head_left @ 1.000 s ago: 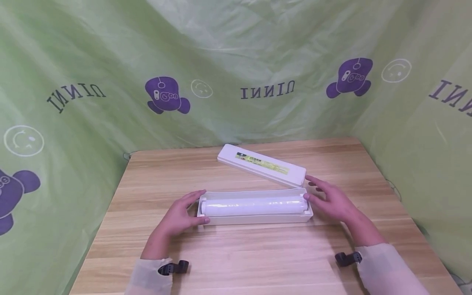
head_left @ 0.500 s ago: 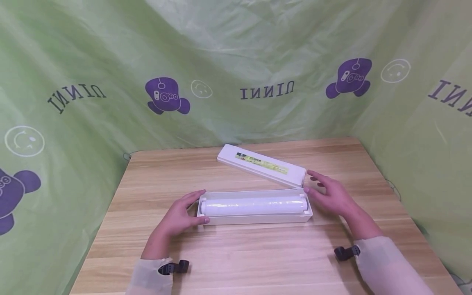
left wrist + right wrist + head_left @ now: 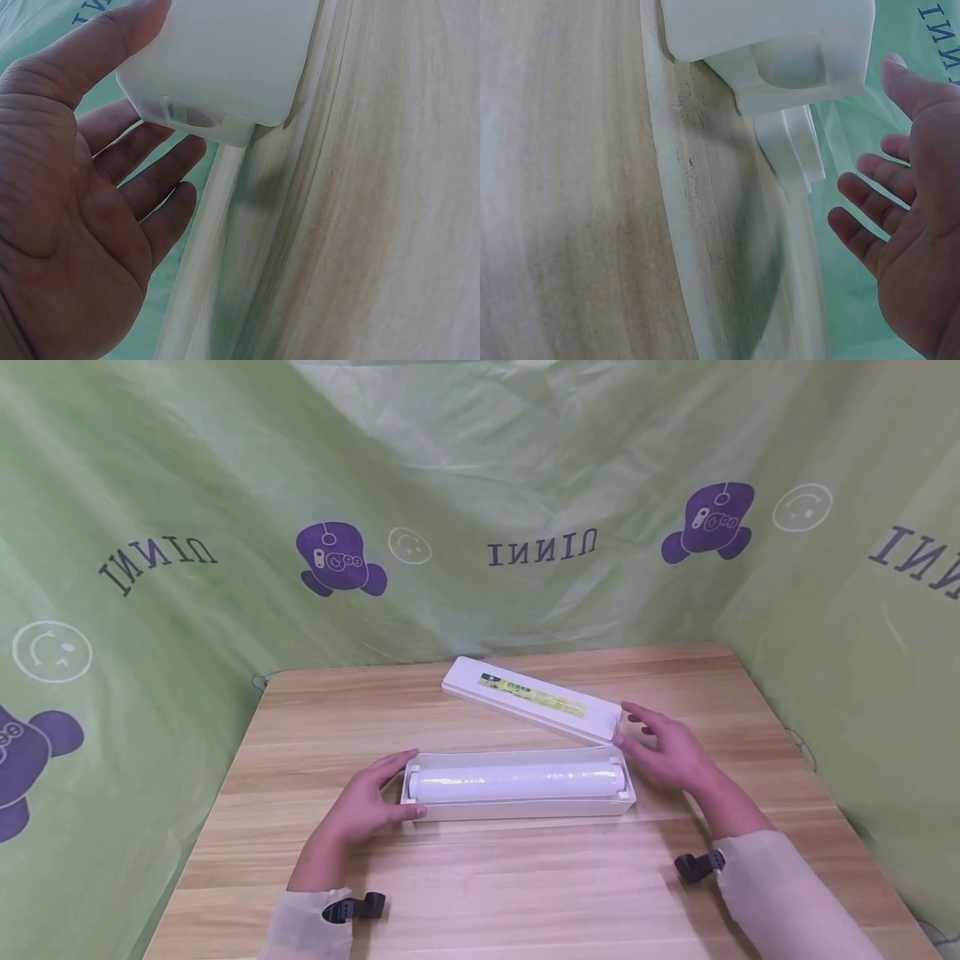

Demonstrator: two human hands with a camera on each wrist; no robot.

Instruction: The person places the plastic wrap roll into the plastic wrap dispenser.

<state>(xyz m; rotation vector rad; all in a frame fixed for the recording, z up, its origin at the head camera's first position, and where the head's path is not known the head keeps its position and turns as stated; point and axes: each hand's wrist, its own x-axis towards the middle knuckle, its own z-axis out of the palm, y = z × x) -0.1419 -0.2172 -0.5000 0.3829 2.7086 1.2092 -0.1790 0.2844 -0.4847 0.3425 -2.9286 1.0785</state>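
Note:
A long white plastic cling film box (image 3: 521, 811) sits uncovered on the table, with a shiny roll of cling film (image 3: 517, 782) inside it. Its white lid (image 3: 534, 700), bearing a yellow-green label, lies at a slant behind it, the right end close to the box's back corner. My left hand (image 3: 366, 803) holds the box's left end, thumb at the front and fingers at the back. Around the right end of the lid, my right hand (image 3: 675, 758) has thumb and fingers spread. In the right wrist view those fingers (image 3: 870, 206) stand apart from the lid (image 3: 791, 150).
The wooden table (image 3: 510, 885) extends in front of and beside the box. Green curtains (image 3: 465, 460) with purple figures hang behind and on both sides. A small black camera (image 3: 699, 866) is strapped at each wrist.
My right hand has moved from the box's right end back toward the lid's right end. My left hand, the box and the lid have stayed in place.

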